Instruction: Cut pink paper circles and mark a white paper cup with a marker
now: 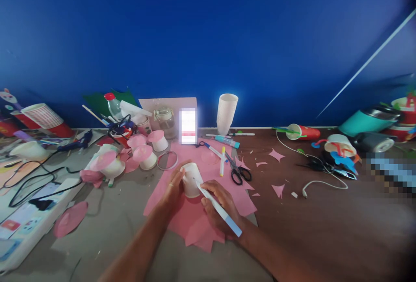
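In the head view, my left hand (pixel 175 184) is closed around the left side of a white paper cup (pixel 191 182), which is upside down over pink paper (pixel 195 225). My right hand (pixel 221 204) grips a white marker (pixel 218 207) with a pale blue end. The marker's tip is at the cup's side; whether it touches is hard to tell. Just beyond the hands lie black-handled scissors (pixel 239 173), a yellow-capped marker (pixel 222 161) and a roll of tape (pixel 167 160).
A stack of white cups (pixel 226 113) stands by the blue wall, near a bright phone screen (pixel 188 126). Cups with pink discs (pixel 144 157) and a power strip (pixel 29 230) are at left. Pink scraps (pixel 277 155), a white cable (pixel 321 181) and a turquoise bottle (pixel 367 119) lie right.
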The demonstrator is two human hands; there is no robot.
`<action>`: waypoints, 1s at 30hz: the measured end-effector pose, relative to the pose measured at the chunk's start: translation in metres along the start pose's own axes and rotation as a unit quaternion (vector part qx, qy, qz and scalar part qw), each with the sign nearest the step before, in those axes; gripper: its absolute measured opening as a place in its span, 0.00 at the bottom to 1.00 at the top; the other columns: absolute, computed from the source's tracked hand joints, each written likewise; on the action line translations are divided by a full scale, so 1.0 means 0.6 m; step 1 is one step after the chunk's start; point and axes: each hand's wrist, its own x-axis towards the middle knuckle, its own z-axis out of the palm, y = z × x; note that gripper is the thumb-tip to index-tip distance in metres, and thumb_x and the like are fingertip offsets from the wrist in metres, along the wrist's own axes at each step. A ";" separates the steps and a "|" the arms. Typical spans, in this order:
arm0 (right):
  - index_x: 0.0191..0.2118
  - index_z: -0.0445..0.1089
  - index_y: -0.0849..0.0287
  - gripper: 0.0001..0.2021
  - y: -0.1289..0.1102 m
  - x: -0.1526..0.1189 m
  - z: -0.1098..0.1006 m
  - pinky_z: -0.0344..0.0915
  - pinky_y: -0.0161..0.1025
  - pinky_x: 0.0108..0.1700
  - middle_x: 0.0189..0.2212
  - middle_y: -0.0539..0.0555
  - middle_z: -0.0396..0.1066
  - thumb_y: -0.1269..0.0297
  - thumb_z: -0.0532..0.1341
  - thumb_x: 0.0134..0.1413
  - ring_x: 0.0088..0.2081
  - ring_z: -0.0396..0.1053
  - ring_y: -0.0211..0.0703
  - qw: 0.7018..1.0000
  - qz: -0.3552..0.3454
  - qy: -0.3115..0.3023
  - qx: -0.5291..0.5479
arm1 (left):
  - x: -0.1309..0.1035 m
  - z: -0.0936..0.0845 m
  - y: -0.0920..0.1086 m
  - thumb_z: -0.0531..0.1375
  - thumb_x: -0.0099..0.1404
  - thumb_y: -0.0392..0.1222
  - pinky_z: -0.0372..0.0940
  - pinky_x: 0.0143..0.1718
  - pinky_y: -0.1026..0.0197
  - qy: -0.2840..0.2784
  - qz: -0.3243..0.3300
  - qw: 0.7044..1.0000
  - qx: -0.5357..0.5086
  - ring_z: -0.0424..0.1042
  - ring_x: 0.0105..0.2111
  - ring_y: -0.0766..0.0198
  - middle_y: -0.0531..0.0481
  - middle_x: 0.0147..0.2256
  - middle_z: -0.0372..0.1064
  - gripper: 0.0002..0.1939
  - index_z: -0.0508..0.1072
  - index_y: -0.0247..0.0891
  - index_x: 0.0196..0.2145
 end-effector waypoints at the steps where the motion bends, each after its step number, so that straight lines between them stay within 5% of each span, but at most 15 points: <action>1: 0.59 0.72 0.52 0.12 0.000 0.000 0.000 0.81 0.41 0.38 0.42 0.56 0.80 0.65 0.61 0.74 0.37 0.80 0.47 1.000 0.001 -0.002 -0.001 | 0.000 0.002 0.001 0.75 0.59 0.62 0.80 0.42 0.49 -0.003 0.003 1.000 0.000 0.83 0.49 0.43 0.41 0.48 0.84 0.35 0.80 0.42 0.59; 19: 0.58 0.72 0.52 0.12 -0.003 0.001 -0.001 0.81 0.41 0.40 0.42 0.55 0.79 0.65 0.61 0.73 0.37 0.80 0.47 1.000 0.011 -0.012 0.004 | 0.000 0.005 0.005 0.77 0.58 0.64 0.79 0.47 0.50 -0.027 0.002 1.000 -0.011 0.82 0.51 0.43 0.39 0.50 0.84 0.41 0.79 0.38 0.61; 30: 0.59 0.72 0.52 0.14 -0.003 -0.001 -0.002 0.81 0.41 0.43 0.44 0.56 0.79 0.68 0.62 0.72 0.40 0.80 0.47 1.000 0.002 0.000 0.010 | 0.002 0.006 0.002 0.76 0.59 0.61 0.79 0.47 0.50 -0.017 0.013 1.000 -0.010 0.82 0.48 0.45 0.41 0.47 0.84 0.36 0.81 0.40 0.59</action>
